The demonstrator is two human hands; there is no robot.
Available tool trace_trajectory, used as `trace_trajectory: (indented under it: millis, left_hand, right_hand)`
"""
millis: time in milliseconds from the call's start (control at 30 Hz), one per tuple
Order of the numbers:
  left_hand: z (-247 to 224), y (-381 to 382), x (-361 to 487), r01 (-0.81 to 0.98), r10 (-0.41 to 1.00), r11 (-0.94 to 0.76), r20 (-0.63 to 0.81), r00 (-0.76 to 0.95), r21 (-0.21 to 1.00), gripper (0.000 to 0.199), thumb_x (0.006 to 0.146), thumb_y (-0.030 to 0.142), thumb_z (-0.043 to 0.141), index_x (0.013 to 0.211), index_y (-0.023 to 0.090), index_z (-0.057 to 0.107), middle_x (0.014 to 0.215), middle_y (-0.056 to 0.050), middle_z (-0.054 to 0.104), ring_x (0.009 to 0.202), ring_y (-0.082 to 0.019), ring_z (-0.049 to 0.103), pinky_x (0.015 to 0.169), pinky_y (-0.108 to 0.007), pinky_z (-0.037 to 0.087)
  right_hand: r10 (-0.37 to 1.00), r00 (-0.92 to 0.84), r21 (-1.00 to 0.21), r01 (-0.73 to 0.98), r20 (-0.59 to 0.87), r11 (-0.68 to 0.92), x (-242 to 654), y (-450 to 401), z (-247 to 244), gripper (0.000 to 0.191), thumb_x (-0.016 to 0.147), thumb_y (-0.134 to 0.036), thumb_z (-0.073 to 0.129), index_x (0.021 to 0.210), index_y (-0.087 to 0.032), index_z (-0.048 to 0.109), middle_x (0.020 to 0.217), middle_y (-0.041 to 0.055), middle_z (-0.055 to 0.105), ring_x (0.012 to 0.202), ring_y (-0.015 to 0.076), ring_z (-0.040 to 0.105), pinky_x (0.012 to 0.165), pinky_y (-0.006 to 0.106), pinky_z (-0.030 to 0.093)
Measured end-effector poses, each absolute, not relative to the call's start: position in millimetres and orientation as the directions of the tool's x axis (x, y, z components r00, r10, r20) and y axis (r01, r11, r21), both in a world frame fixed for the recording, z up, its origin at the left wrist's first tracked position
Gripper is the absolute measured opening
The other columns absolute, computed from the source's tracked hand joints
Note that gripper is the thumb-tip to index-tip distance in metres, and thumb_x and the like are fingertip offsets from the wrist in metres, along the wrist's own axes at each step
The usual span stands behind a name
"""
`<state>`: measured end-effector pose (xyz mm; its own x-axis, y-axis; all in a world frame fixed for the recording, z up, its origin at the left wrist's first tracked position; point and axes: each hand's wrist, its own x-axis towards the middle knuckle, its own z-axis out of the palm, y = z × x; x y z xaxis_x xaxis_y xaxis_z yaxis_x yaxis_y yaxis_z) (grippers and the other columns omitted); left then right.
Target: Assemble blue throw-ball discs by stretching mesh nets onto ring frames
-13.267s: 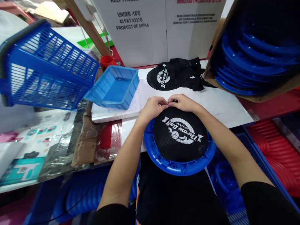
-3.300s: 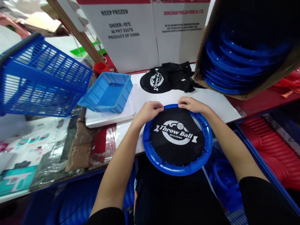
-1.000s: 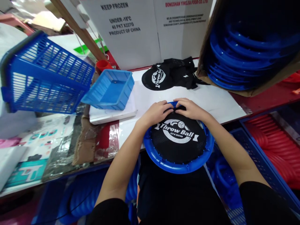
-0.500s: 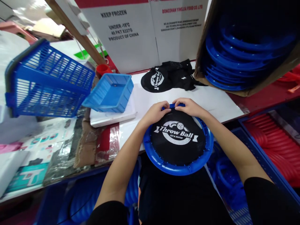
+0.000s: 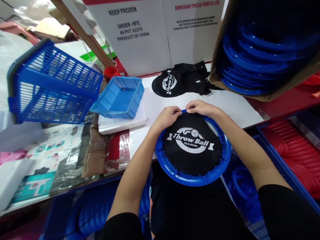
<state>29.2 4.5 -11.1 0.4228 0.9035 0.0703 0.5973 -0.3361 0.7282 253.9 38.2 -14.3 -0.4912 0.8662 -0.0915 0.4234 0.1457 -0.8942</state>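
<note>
A blue plastic ring (image 5: 193, 180) lies tilted at the near edge of the white work surface, close to my body. Inside it is a round black mesh disc (image 5: 193, 160) with white "Throw Ball" lettering. My left hand (image 5: 170, 116) pinches the far rim and mesh edge from the left. Close beside it, my right hand (image 5: 200, 108) pinches the same far edge. At the upper right of the disc a gap shows between mesh and ring. More black mesh discs (image 5: 170, 85) lie in a pile beyond my hands.
A light blue tray (image 5: 120, 98) and a blue basket (image 5: 57, 83) stand at the left. At the back right a carton holds stacked blue rings (image 5: 250, 70). Red rings (image 5: 297, 160) fill a crate at the lower right. White cartons (image 5: 150, 50) stand behind.
My right hand has lifted slightly and shifted along the far rim. The whole view has moved a little, with the ring still between both hands.
</note>
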Motion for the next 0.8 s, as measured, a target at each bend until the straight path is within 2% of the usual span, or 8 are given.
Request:
trace_trajectory:
  millis: [200,300,433,533,600,800]
  left_hand:
    - [-13.7,5.8,29.4,0.618,0.915,-0.326,0.073,0.398,0.715,0.014,0.092,0.021,0.066,0.085,0.019,0.078,0.088,-0.007,0.079,0.085,-0.024,0.070,0.088,-0.040,0.054]
    - [-13.4,6.4,28.2,0.612,0.911,-0.329,0.070,0.408,0.719,0.012,0.091,0.020,0.067,0.086,0.019,0.078,0.088,-0.007,0.079,0.084,-0.024,0.070,0.087,-0.040,0.054]
    - [-12.7,4.4,26.3,0.568,0.879,-0.398,0.122,0.461,0.720,0.018,0.093,0.017,0.062,0.100,0.021,0.079,0.098,-0.006,0.081,0.088,-0.022,0.070,0.088,-0.038,0.055]
    - [-11.9,1.8,24.8,0.551,0.823,-0.492,0.154,0.546,0.674,0.029,0.096,0.015,0.054,0.107,0.023,0.079,0.108,-0.006,0.080,0.099,-0.023,0.071,0.096,-0.039,0.054]
    - [-11.6,0.5,23.9,0.565,0.794,-0.541,0.156,0.588,0.624,0.034,0.096,0.013,0.049,0.107,0.024,0.080,0.108,-0.007,0.079,0.102,-0.023,0.071,0.098,-0.040,0.054]
    - [-13.2,-1.6,23.8,0.617,0.765,-0.603,0.148,0.627,0.506,0.041,0.096,0.012,0.044,0.116,0.023,0.078,0.108,-0.010,0.075,0.100,-0.025,0.068,0.095,-0.041,0.054]
  right_hand:
    - [0.878,-0.465,-0.876,0.464,-0.116,0.130,255.7,38.5,-16.8,0.008,0.076,-0.027,0.071,0.077,-0.019,0.074,0.077,0.0007,0.071,0.077,0.0183,0.061,0.081,0.036,0.051]
    - [0.878,-0.470,-0.852,0.494,-0.092,0.175,255.4,37.6,-18.1,0.009,0.077,-0.028,0.070,0.078,-0.019,0.074,0.076,0.0009,0.071,0.076,0.0183,0.061,0.081,0.036,0.050]
    - [0.888,-0.460,-0.830,0.504,-0.025,0.238,254.9,34.3,-18.4,0.012,0.080,-0.029,0.069,0.079,-0.019,0.074,0.081,0.0025,0.073,0.080,0.0198,0.063,0.084,0.037,0.051]
    - [0.880,-0.474,-0.847,0.476,-0.018,0.239,254.5,32.3,-17.9,0.016,0.081,-0.032,0.068,0.082,-0.018,0.074,0.082,0.0025,0.073,0.082,0.0199,0.064,0.084,0.036,0.052]
    - [0.872,-0.489,-0.852,0.464,-0.016,0.244,254.1,32.1,-17.3,0.016,0.081,-0.033,0.068,0.082,-0.018,0.073,0.081,0.0019,0.073,0.081,0.0195,0.063,0.083,0.035,0.051]
    - [0.864,-0.504,-0.798,0.517,0.008,0.309,250.1,31.1,-15.2,0.012,0.084,-0.027,0.066,0.082,-0.018,0.073,0.082,0.0023,0.073,0.081,0.0184,0.063,0.084,0.034,0.050]
